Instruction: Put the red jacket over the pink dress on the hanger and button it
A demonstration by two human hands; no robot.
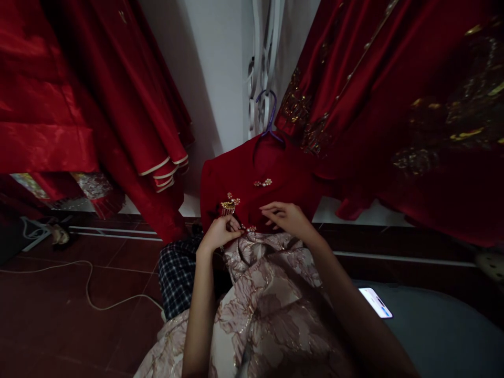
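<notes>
Red garments (134,94) hang at far left, above a pale cord (91,286) that snakes across the tiled floor (47,315). Toward the center, the left hand (220,231) is drawn in close, thumb near fingertips, just beside a gold fan ornament (228,206) with tassels; whether anything is pinched there cannot be told. The red top (214,176) being worked on hangs from a purple hanger (271,118) in the middle, its lower part meeting floral cloth (271,299) spread over the lap. The step in hand appears to be attaching or adjusting the lower beaded piece (249,229); an upper beaded piece (263,182) sits apart from both hands. The right hand (289,216) hovers over the top, fingers loosely curled and narrow, no held object discernible. The next move likely calls for steady cloth and a fine fingertip grip. At right, a lit phone (376,303) rests on a gray surface (433,331), its screen text too small to read; gold-trimmed garments (417,121) beyond show no legible label.
</notes>
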